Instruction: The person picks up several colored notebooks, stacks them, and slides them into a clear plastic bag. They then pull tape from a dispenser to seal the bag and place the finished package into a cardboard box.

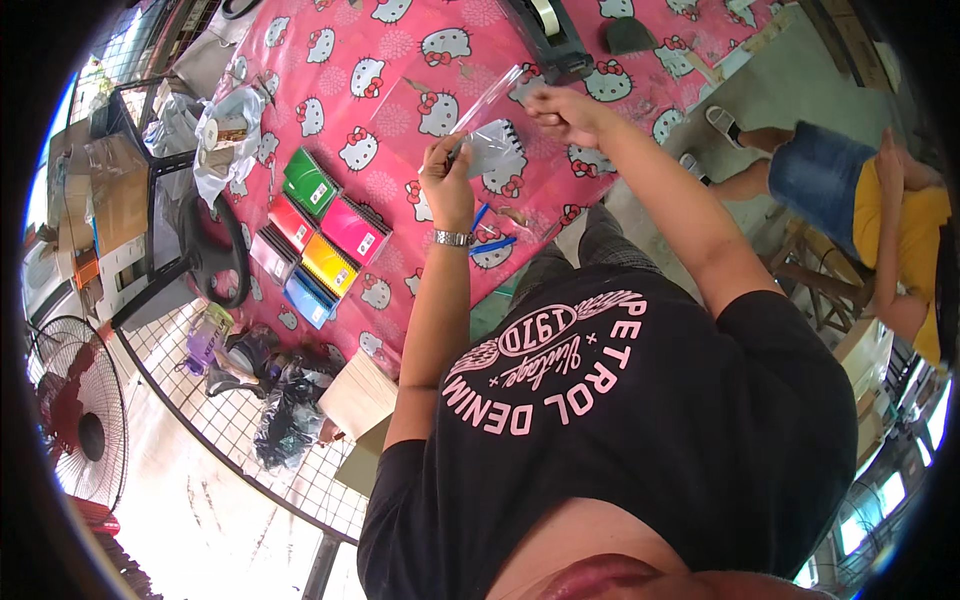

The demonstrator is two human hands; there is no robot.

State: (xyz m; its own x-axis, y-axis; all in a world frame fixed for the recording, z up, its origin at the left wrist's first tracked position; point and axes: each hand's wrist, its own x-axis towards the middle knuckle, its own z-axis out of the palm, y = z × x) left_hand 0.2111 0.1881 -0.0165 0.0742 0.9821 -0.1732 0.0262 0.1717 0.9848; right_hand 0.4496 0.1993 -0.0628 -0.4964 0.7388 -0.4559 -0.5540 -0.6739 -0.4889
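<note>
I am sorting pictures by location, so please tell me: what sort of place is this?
Probably a small packing or craft area, perhaps at home: a pink patterned tablecloth bears coloured notebooks and a black tape dispenser.

The person wears a loose black T-shirt, round at the neck, with a pale pink print across the chest: bold block letters sweep in an arc around a rounded badge (two small crosses flank the slanted script nearby). The left sleeve and right sleeve are short, plain black. A silver, metal-link watch circles the wrist of the left hand. Dark grey trousers, apparently checked, show beyond the far hem.
</note>
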